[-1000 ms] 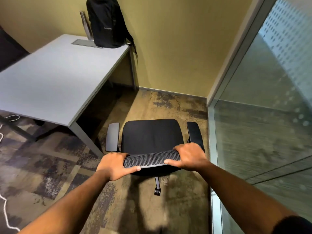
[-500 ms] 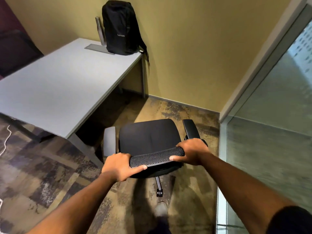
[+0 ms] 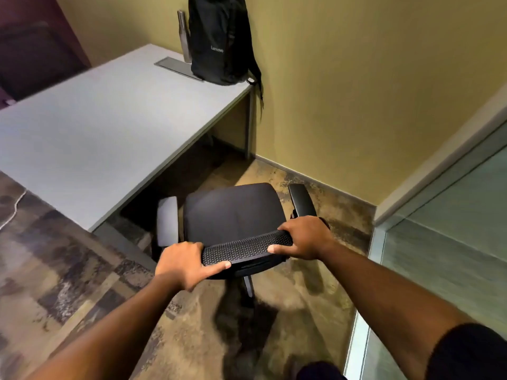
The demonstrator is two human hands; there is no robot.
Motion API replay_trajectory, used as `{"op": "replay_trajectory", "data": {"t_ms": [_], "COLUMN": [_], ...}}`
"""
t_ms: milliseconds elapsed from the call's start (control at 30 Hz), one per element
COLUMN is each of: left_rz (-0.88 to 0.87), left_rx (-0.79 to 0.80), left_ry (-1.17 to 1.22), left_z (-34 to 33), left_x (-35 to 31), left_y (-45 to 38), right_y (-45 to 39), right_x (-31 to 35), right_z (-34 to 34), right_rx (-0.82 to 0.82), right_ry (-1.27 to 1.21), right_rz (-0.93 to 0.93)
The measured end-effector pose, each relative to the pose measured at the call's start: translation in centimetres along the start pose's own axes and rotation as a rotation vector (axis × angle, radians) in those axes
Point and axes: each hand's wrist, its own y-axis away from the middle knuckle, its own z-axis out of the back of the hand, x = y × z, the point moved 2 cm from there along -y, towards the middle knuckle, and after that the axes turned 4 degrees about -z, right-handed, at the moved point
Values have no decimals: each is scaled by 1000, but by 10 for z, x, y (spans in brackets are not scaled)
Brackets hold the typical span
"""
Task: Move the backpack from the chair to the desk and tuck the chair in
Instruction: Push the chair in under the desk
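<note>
A black backpack (image 3: 219, 39) stands upright on the far right corner of the grey desk (image 3: 109, 124), leaning on the yellow wall. The black office chair (image 3: 233, 212) stands on the carpet in front of the desk's right end, its seat empty. My left hand (image 3: 183, 263) grips the left end of the mesh backrest top (image 3: 244, 248). My right hand (image 3: 304, 238) grips its right end. The chair's left armrest (image 3: 167, 220) is close to the desk's near corner.
A metal bottle (image 3: 183, 34) stands beside the backpack, behind a grey cable flap (image 3: 175, 67). A glass partition (image 3: 444, 256) runs along the right. A white cable (image 3: 15, 207) lies on the floor at left. The yellow wall closes the space behind the chair.
The chair has turned a little and rolled toward the desk, its left armrest now near the desk corner. Both hands have kept their hold on the backrest.
</note>
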Motion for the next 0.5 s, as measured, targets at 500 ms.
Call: {"op": "replay_trajectory", "data": {"t_ms": [500], "left_rz": [334], "left_rx": [35], "left_ry": [59], "left_z": [17], "left_x": [-89], "left_y": [-115], "right_y": [-143], "right_x": [-149], "right_z": [22], "right_rx": [15], "right_ry": [51], "right_rz": [323]}}
